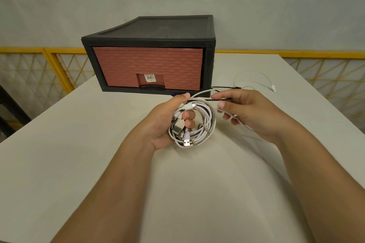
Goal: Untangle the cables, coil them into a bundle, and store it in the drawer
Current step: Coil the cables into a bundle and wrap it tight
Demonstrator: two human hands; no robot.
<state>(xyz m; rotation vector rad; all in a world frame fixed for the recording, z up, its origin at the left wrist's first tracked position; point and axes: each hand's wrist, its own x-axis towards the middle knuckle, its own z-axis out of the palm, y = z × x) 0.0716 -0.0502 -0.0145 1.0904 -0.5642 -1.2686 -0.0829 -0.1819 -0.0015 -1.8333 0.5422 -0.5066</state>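
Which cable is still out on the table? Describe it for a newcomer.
Find the black drawer unit with the brick-red front at the back of the table. Right of it, a thin white cable lies in an open loop on the tabletop, ending in a white plug. Unlike the coil in the left hand, it is uncoiled.

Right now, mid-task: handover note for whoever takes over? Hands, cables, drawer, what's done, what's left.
Left hand: grip round the coil, held in front of the drawer.
Right hand: pinches the loose strands, one black and one white, that run into the coil.
Tails: a white cable end and a black cable lie on the table, right of the drawer unit.
Drawer: shut.
Done: most of the cable length is coiled.
Left: wind in the tails, open the drawer, put the coil inside.
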